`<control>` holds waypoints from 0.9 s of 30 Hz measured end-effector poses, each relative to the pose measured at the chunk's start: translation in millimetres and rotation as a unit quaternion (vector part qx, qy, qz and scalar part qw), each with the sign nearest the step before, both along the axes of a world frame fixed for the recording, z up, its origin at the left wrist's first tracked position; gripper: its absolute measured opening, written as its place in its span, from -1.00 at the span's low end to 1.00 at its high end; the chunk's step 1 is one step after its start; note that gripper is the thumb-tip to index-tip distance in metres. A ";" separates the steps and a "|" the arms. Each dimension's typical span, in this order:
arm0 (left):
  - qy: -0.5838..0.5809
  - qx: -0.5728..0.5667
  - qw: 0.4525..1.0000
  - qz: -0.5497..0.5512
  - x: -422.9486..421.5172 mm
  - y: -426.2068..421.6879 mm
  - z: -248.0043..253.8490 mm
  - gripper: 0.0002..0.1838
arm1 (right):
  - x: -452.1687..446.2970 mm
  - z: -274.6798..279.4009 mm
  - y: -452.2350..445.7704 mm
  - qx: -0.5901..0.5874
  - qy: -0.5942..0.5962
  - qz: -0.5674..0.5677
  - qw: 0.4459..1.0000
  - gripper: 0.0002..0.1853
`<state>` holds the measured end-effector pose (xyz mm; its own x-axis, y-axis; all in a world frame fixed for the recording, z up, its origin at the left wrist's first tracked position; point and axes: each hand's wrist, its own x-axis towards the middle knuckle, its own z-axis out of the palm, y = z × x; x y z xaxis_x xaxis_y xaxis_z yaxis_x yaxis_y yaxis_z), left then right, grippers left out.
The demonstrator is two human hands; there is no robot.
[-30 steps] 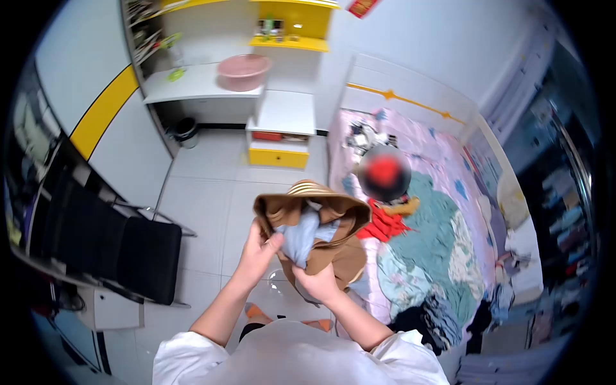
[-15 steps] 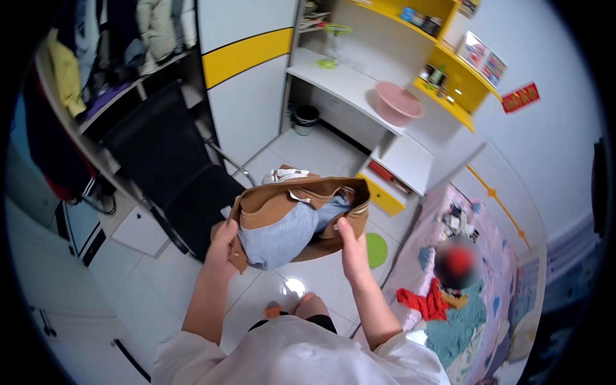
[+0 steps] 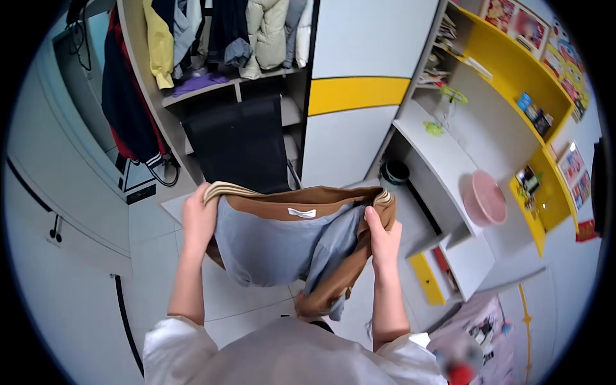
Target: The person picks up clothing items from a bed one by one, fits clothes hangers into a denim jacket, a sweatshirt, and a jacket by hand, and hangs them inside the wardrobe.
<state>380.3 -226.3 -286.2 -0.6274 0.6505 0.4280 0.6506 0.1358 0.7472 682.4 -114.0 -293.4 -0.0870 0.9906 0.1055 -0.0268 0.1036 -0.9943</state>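
A brown jacket (image 3: 276, 240) with a grey lining hangs spread out in front of me, its inside facing me. My left hand (image 3: 197, 215) grips its upper left corner, fingers closed over a striped ribbed edge. At the upper right corner my right hand (image 3: 385, 242) pinches the other striped edge, thumb on top. A white label (image 3: 301, 213) shows on the brown band between my hands. The right side of the jacket droops lower in folds, and its outer face is mostly hidden.
A black chair (image 3: 237, 144) stands just beyond the jacket, before an open wardrobe with hanging clothes (image 3: 266, 35). To the right are a white desk (image 3: 436, 154) with a pink basin (image 3: 486, 199), a black bin (image 3: 394, 172) and a bed (image 3: 494, 321). White doors (image 3: 77, 276) line the left.
The bundled jacket has been raised and spread wider, so its lining and label now face me. My hands have moved farther apart. My view has turned left toward the wardrobe.
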 end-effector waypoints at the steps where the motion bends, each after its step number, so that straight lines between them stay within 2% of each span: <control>1: 0.030 -0.008 0.998 0.050 -0.8 6.3 10.1 -0.90 | 2.3 9.1 14.6 0.011 0.003 0.015 1.000 -0.79; 3: 0.132 -0.006 0.985 0.107 -10.0 16.5 20.4 -0.88 | 5.0 20.7 41.6 0.030 0.013 0.042 0.999 -0.79; 5: 0.148 -0.115 0.971 0.151 -18.8 19.3 33.7 -0.77 | 3.9 29.9 66.9 0.001 0.086 0.084 0.993 -0.83; 7: -0.090 -0.100 0.989 0.063 -27.3 16.1 51.0 -0.68 | 2.5 32.0 86.1 -0.010 0.123 0.150 0.981 -0.82; 8: -0.268 -0.020 0.963 0.007 -17.8 12.1 66.2 -0.63 | -2.6 36.5 91.0 -0.022 0.151 0.176 0.973 -0.81; 9: -0.420 0.111 0.901 0.013 -19.7 9.4 62.4 -0.69 | -9.8 43.7 91.1 -0.035 0.180 0.200 0.963 -0.80; 11: -0.581 0.259 0.766 -0.088 -23.9 -1.1 73.0 -0.69 | -26.2 56.5 90.0 -0.048 0.217 0.248 0.943 -0.78; 13: -0.562 0.340 0.729 -0.192 -28.0 -7.3 81.6 -0.68 | -40.2 66.3 86.1 -0.050 0.228 0.298 0.926 -0.75; 15: -0.511 0.377 0.739 -0.226 -14.3 -4.7 96.3 -0.67 | -57.6 73.0 84.2 -0.006 0.190 0.351 0.917 -0.72; 17: -0.475 0.401 0.758 -0.197 -2.2 -0.7 103.4 -0.65 | -76.4 73.1 86.9 0.041 0.157 0.384 0.909 -0.71; 22: -0.383 0.385 0.825 -0.158 5.7 -0.7 101.7 -0.56 | -124.8 80.3 87.7 0.027 0.208 0.415 0.885 -0.69; 27: -0.374 0.387 0.828 -0.156 -30.1 23.9 94.8 -0.54 | -183.8 80.6 103.2 0.043 0.226 0.452 0.862 -0.72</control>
<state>350.2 -202.4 -191.4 -0.7583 0.5431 0.3606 -0.1205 -0.6604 0.7411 498.6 -10.8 -212.7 -0.7505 0.5259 0.4003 -0.5170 -0.0898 -0.8513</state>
